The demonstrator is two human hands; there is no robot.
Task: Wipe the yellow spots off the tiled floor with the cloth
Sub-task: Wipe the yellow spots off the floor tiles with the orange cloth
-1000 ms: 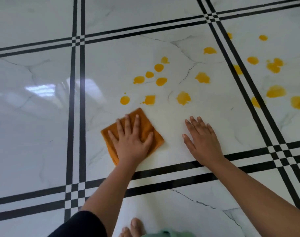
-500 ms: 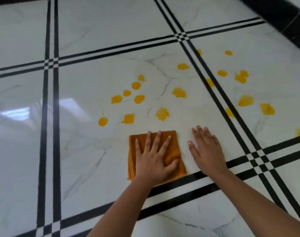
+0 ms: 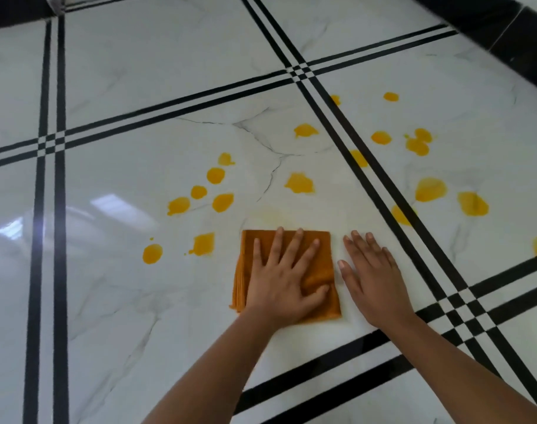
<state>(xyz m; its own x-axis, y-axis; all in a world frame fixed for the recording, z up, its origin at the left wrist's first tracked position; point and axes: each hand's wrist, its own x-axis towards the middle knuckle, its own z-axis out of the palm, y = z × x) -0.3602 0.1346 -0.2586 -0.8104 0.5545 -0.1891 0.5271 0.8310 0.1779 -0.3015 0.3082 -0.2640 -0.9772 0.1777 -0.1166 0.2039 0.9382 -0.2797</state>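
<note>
– Yellow spots (image 3: pixel 299 183) on the glossy white tiled floor (image 3: pixel 138 301): what is changing?
– One blot is going. Half a second ago it was sitting just ahead of the folded orange cloth (image 3: pixel 325 258); now I am seeing only a pale yellow haze (image 3: pixel 267 215) there. Wiping is working, but most spots are remaining.
– And the cloth?
– It is lying flat under my left grip (image 3: pixel 279 283), fingers spread and pressing, clamping nothing. My right grip (image 3: pixel 374 286) is resting flat on the tile just beside it. The spots are lying beyond both.
</note>
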